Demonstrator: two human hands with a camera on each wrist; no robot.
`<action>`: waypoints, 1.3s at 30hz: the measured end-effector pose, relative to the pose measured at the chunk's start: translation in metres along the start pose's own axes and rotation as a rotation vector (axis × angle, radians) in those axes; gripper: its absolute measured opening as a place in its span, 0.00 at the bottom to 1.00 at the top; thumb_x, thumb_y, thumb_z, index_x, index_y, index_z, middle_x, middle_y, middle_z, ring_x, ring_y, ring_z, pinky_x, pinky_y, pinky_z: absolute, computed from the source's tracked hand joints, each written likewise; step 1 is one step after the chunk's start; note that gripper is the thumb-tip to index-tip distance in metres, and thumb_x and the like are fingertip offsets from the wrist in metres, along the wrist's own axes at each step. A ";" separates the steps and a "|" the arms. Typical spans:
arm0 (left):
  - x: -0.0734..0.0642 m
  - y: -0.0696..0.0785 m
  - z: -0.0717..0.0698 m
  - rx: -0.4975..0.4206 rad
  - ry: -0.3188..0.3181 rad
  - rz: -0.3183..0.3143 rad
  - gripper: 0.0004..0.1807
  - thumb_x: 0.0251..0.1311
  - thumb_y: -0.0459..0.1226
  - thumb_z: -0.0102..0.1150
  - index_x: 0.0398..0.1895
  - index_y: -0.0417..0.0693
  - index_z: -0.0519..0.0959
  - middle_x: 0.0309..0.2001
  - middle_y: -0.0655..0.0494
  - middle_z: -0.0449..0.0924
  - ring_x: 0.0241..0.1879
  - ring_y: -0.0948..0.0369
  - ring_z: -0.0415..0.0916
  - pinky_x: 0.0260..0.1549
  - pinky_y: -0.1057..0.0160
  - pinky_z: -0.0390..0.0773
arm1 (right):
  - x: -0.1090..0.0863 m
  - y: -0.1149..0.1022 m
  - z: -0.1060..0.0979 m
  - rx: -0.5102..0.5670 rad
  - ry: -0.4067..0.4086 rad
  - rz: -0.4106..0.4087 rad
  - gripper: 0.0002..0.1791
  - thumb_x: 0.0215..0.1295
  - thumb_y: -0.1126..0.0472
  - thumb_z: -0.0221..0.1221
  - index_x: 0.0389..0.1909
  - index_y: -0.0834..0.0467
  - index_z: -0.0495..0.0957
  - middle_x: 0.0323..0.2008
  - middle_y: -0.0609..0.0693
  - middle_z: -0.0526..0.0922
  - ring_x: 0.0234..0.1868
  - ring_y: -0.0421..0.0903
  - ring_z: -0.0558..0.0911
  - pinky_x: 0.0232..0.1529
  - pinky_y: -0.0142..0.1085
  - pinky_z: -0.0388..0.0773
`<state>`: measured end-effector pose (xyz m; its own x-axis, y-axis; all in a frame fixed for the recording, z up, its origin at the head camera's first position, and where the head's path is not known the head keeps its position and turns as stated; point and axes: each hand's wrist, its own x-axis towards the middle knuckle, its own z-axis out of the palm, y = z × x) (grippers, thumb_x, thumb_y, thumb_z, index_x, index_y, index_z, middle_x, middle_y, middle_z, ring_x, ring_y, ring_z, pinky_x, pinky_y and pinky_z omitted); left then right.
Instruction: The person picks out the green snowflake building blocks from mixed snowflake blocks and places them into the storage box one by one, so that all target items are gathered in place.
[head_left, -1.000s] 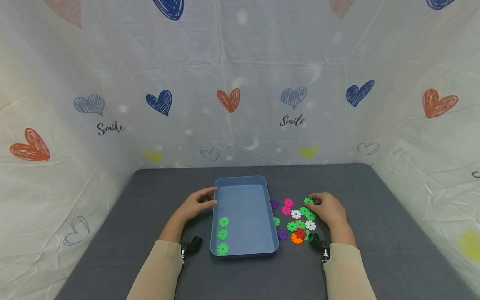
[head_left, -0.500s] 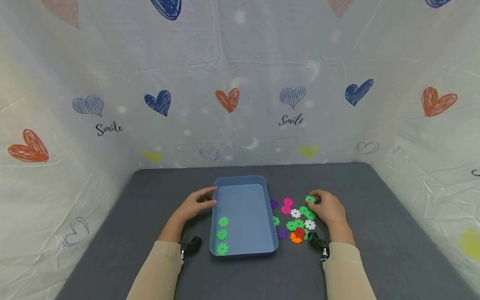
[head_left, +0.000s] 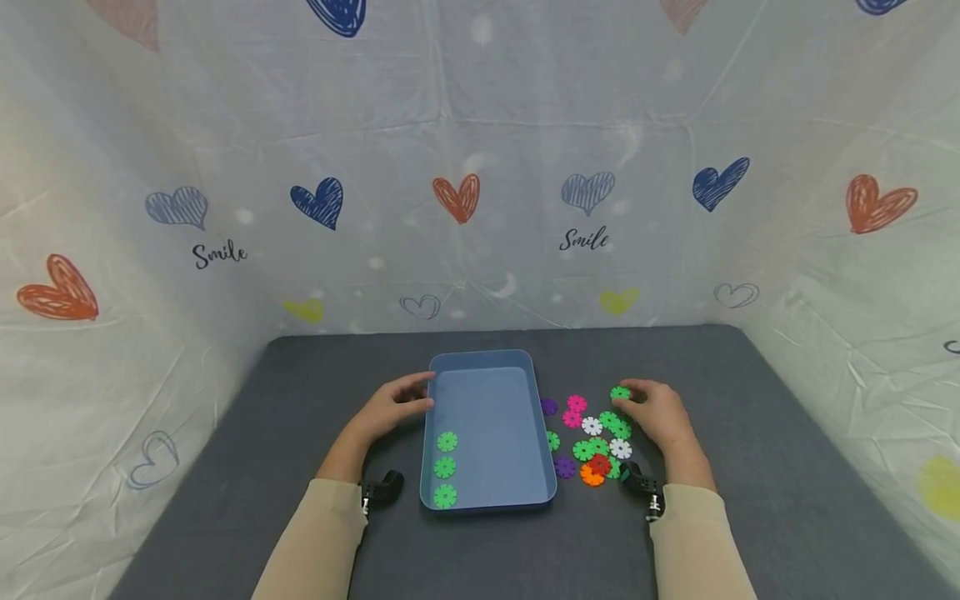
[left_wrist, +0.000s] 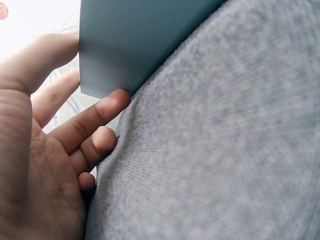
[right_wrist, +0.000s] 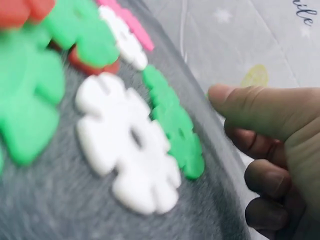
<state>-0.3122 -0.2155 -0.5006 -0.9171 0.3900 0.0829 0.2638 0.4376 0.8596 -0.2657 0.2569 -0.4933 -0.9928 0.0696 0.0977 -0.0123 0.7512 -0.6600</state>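
In the head view my right hand (head_left: 657, 412) pinches a green snowflake disc (head_left: 620, 392) between thumb and fingertips, at the far side of the loose discs. Only a sliver of green shows past the thumb tip in the right wrist view, where the other fingers curl inward. Relaxed fingers of my left hand (head_left: 392, 408) touch the left wall of the blue tray (head_left: 491, 497); the left wrist view shows fingertips against that wall (left_wrist: 120, 55). Along the tray's left side lie three green discs, the nearest (head_left: 446, 497) close to the front corner.
Right of the tray spread loose snowflake discs: pink (head_left: 572, 418), white (head_left: 620, 448), purple (head_left: 565, 467), orange (head_left: 592, 475), red (head_left: 599, 464) and several green (head_left: 582, 451), some overlapping. Grey cloth (head_left: 600, 542) covers the table. Behind stands a white curtain (head_left: 510, 208) with printed hearts.
My right hand has lifted the green disc slightly away from the other green ones, and more of it shows at the fingertips. The left hand stays at the tray.
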 end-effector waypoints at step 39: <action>0.001 -0.003 0.002 0.015 0.023 0.029 0.30 0.68 0.40 0.67 0.71 0.43 0.74 0.48 0.47 0.80 0.41 0.55 0.73 0.41 0.57 0.74 | 0.022 -0.174 0.062 0.472 -0.273 -0.176 0.22 0.67 0.64 0.68 0.62 0.59 0.82 0.45 0.53 0.83 0.49 0.50 0.81 0.52 0.49 0.77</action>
<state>-0.3136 -0.2147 -0.5042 -0.9157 0.3837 0.1197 0.2946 0.4382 0.8492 -0.2927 0.0867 -0.4228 -0.9650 -0.2492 0.0812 -0.1696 0.3576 -0.9184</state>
